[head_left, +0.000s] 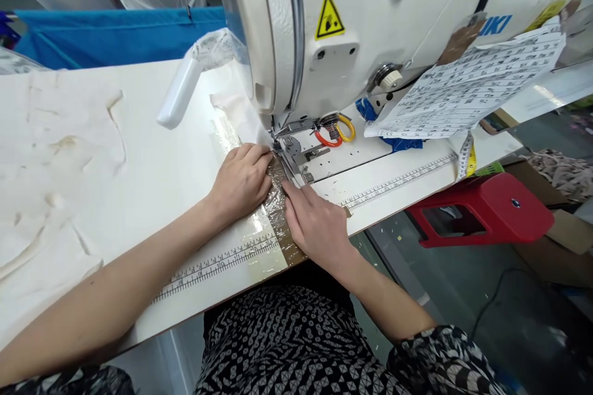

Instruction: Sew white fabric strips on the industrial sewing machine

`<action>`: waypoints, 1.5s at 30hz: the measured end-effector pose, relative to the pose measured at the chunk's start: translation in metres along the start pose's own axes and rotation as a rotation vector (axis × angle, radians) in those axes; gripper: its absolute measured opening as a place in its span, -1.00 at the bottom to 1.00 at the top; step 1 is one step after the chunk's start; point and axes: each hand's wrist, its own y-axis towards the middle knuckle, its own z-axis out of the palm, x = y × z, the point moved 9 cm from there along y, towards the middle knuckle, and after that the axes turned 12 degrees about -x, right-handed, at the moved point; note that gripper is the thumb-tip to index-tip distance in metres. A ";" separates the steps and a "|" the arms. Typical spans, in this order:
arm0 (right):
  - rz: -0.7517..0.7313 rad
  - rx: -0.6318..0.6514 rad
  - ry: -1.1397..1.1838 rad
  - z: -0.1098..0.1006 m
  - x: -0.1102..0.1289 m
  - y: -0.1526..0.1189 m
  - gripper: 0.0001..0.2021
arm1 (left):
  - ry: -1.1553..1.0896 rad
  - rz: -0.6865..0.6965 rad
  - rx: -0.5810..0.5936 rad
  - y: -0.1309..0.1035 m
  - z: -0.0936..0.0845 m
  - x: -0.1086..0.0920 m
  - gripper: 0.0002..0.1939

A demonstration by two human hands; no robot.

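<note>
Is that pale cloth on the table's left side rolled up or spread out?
Spread out: the pale cloth lies wide and mostly flat on the white table, with some creases showing.

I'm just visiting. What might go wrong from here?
The left hand and right hand are both close to the metal parts under the sewing machine, so either might get pricked or pinched.

The left forearm passes close to the pale cloth pieces and might shift them.
</note>
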 end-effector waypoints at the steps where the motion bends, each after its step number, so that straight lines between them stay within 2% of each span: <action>1: -0.007 -0.023 0.067 -0.006 0.000 -0.006 -0.63 | -0.002 -0.027 0.006 0.000 -0.001 0.001 -0.60; 4: -0.010 -0.083 0.301 -0.023 -0.004 -0.024 -0.65 | 0.001 -0.082 0.086 -0.001 -0.010 -0.004 -0.62; 7: 0.035 -0.105 0.386 -0.024 -0.017 -0.036 -0.60 | 0.079 -0.047 0.231 -0.014 -0.027 -0.012 -0.62; 9: 0.046 -0.088 0.396 -0.018 -0.022 -0.039 -0.61 | 0.123 -0.048 0.331 -0.036 -0.043 -0.013 -0.66; 11: 0.062 -0.062 0.400 -0.013 -0.023 -0.042 -0.64 | 0.127 -0.103 0.366 -0.068 -0.063 -0.007 -0.68; 12: 0.078 -0.051 0.403 -0.012 -0.023 -0.043 -0.65 | 0.125 -0.151 0.337 -0.087 -0.075 -0.002 -0.67; 14: 0.118 -0.044 0.398 -0.011 -0.025 -0.046 -0.66 | 0.174 -0.295 0.200 -0.129 -0.103 0.018 -0.68; 16: 0.139 -0.040 0.378 -0.010 -0.027 -0.048 -0.66 | 0.303 -0.445 0.029 -0.173 -0.136 0.044 -0.65; 19: 0.120 -0.039 0.342 -0.008 -0.027 -0.049 -0.64 | 0.469 -0.696 -0.144 -0.234 -0.178 0.086 -0.65; 21: 0.103 -0.053 0.312 -0.007 -0.026 -0.049 -0.63 | 0.603 -0.839 -0.179 -0.262 -0.198 0.110 -0.65; 23: 0.088 -0.075 0.282 -0.007 -0.025 -0.049 -0.63 | 0.699 -0.916 -0.136 -0.275 -0.208 0.128 -0.64; 26: 0.080 -0.091 0.266 -0.007 -0.023 -0.050 -0.63 | 0.685 -0.922 -0.046 -0.276 -0.204 0.146 -0.62; 29: 0.090 -0.081 0.279 -0.006 -0.024 -0.052 -0.61 | 0.612 -0.917 -0.040 -0.272 -0.204 0.153 -0.55; 32: 0.155 -0.070 0.330 -0.008 -0.029 -0.053 -0.61 | 0.620 -0.958 -0.107 -0.271 -0.219 0.158 -0.56; 35: 0.301 0.009 0.512 -0.005 -0.027 -0.045 -0.70 | 0.677 -0.984 -0.270 -0.260 -0.244 0.154 -0.49; 37: 0.362 0.132 0.758 0.004 -0.010 -0.031 -0.71 | 0.677 -0.924 -0.400 -0.241 -0.256 0.143 -0.49; 39: 0.368 0.325 1.083 0.017 0.025 -0.011 -0.66 | 0.647 -0.774 -0.468 -0.214 -0.254 0.123 -0.57; 42: 0.404 0.672 1.464 0.044 0.090 0.023 -0.56 | 0.606 -0.419 -0.417 -0.169 -0.222 0.076 -0.69; 43: 0.430 0.735 1.517 0.054 0.108 0.036 -0.57 | 0.589 -0.288 -0.393 -0.158 -0.206 0.058 -0.72; 45: 0.484 0.825 1.520 0.076 0.142 0.058 -0.63 | 0.545 -0.123 -0.350 -0.143 -0.177 0.029 -0.76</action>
